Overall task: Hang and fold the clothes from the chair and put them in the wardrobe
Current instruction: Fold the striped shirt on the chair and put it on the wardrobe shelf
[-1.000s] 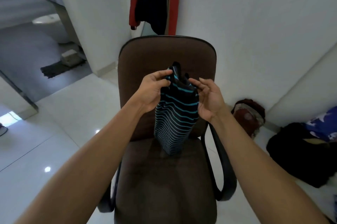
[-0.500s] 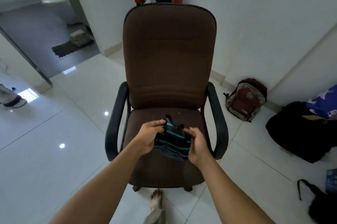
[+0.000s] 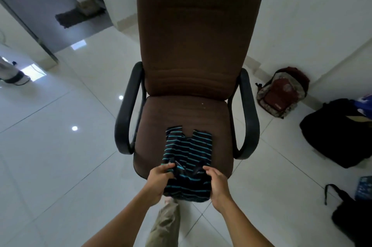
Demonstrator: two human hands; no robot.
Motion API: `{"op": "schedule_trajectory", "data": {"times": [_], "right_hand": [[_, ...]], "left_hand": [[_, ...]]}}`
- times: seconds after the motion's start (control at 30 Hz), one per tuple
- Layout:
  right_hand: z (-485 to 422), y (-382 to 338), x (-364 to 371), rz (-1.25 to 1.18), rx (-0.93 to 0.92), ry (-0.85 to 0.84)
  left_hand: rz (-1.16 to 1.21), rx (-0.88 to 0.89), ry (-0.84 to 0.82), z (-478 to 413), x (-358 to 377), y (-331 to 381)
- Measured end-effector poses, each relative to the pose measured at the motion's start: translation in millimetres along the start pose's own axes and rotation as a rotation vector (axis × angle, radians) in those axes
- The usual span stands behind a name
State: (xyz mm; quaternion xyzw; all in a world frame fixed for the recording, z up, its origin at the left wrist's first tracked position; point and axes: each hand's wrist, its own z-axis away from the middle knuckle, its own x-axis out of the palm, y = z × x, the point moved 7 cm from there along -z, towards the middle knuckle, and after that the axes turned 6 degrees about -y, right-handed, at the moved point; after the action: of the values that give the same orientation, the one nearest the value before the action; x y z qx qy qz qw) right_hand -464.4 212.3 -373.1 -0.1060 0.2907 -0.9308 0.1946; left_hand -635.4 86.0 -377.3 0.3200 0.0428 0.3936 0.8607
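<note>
Only partway through this one tbh: my left hand [image 3: 159,178] and right hand [image 3: 218,184] have fingers [image 3: 168,166] pinching the near end of the dark navy teal-striped top [image 3: 188,152], which lies on the brown fabric office chair [image 3: 187,114] seat, not fully folded yet and nowhere near the wardrobe.

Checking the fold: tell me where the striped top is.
Head view: the striped top lies at the front of the chair seat, its near end held by the left hand and right hand.

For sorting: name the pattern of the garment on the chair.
Garment: dark, thin teal stripes; head view.
</note>
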Motion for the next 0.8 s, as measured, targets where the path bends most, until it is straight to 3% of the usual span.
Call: {"op": "schedule_trajectory", "data": {"times": [0.13, 0.23, 0.47, 0.63, 0.8], "right_hand": [[-66, -49, 6, 0.256, -0.152, 0.01], [-119, -67, 10, 0.362, -0.172, 0.016], [-240, -77, 6, 0.582, -0.232, 0.016], [-281, -83, 9, 0.634, -0.322, 0.047], [-286, -87, 1, 0.574, -0.328, 0.187]], "left_hand": [[-0.198, 0.131, 0.013, -66, -10, 43], [-0.322, 0.19, -0.015, -125, -17, 65], [-0.855, 0.27, -0.063, -247, -26, 80], [-0.911, 0.313, -0.005, -284, -20, 89], [-0.851, 0.336, 0.176, -285, -24, 94]]}}
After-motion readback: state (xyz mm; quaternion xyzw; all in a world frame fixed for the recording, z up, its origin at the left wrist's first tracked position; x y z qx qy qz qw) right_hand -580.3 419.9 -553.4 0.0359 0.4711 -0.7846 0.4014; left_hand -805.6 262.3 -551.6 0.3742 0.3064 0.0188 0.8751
